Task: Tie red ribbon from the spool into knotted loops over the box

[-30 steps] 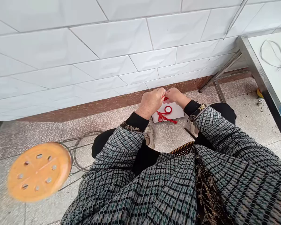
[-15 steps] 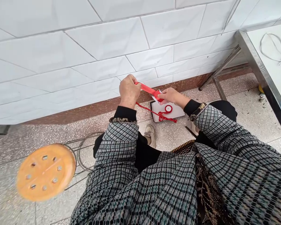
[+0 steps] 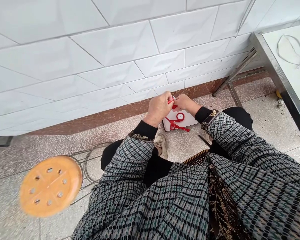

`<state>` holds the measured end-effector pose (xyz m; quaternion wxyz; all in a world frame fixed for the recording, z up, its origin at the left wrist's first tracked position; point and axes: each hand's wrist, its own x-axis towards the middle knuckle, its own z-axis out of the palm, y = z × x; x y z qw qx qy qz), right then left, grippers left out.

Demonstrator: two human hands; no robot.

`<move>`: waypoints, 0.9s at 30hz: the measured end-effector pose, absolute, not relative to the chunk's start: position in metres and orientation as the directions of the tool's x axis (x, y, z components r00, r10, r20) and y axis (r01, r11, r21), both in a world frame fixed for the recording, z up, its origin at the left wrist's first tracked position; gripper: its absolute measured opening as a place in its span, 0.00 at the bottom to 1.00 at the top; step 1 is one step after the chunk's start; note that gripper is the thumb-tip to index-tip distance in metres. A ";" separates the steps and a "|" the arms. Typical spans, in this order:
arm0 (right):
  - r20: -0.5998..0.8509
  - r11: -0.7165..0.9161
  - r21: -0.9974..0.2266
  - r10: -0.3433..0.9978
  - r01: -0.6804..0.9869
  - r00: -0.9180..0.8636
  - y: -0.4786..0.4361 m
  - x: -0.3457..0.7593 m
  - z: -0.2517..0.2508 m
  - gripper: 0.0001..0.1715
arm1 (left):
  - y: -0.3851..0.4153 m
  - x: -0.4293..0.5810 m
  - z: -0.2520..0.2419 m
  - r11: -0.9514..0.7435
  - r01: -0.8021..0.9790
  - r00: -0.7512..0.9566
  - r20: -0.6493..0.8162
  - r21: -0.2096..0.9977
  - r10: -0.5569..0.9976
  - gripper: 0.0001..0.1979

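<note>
My left hand [image 3: 159, 106] is closed on the end of a red ribbon [image 3: 170, 101], close beside my right hand. Between the fingers of my right hand [image 3: 183, 102] is a small red and white piece [image 3: 174, 106] with ribbon around it, partly hidden by the fingers. Below the hands, a white board or box lid [image 3: 192, 122] with a dark edge lies on the floor. On it rest a small red ribbon roll [image 3: 180, 117] with a white centre and a tangle of red cord [image 3: 173, 125].
An orange round stool [image 3: 51, 186] with a wire frame stands at the lower left. White wall tiles [image 3: 130, 43] rise in front. At the right is a metal-edged table [image 3: 277, 71] with a thin cable [image 3: 293, 63] on it. My shoe [image 3: 160, 145] is below the hands.
My left hand has moved right and slightly down, up against my right hand. The ribbon stretch between the hands, long before, is now short and mostly hidden.
</note>
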<state>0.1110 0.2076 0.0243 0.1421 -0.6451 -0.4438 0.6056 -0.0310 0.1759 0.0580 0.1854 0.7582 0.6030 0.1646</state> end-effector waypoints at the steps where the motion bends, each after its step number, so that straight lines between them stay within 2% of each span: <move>1: -0.663 -0.577 -0.718 0.737 0.390 -0.130 0.207 0.112 0.025 0.16 | 0.172 -0.028 0.056 -0.221 0.862 0.235 0.029 0.456 0.972 0.03; 9: -0.672 -0.642 -0.741 0.712 0.198 -0.204 0.203 0.118 0.036 0.15 | 0.163 -0.028 0.046 -0.291 0.889 0.284 0.071 0.353 0.956 0.05; 14: -0.659 -0.661 -0.747 0.721 0.075 -0.214 0.205 0.118 0.032 0.15 | 0.158 -0.024 0.044 -0.374 0.908 0.372 0.046 0.191 0.927 0.09; 17: -0.634 -0.645 -0.764 0.747 0.011 -0.201 0.204 0.118 0.031 0.16 | 0.151 -0.018 0.042 -0.488 0.869 0.488 0.022 0.085 0.873 0.15; 19: -0.630 -0.642 -0.766 0.759 -0.024 -0.165 0.203 0.118 0.032 0.20 | 0.148 -0.014 0.042 -0.562 0.826 0.563 0.011 0.044 0.827 0.18; 22: -0.630 -0.638 -0.767 0.769 -0.067 -0.111 0.204 0.119 0.038 0.21 | 0.145 -0.010 0.041 -0.615 0.789 0.614 0.020 0.006 0.789 0.20; 25: -0.593 -0.600 -0.795 0.800 -0.090 -0.097 0.209 0.120 0.047 0.16 | 0.142 -0.004 0.039 -0.646 0.763 0.646 0.051 -0.016 0.762 0.21; 27: -0.512 -0.519 -0.851 0.854 -0.079 -0.093 0.214 0.124 0.053 0.13 | 0.139 0.002 0.035 -0.683 0.730 0.682 0.040 0.004 0.730 0.21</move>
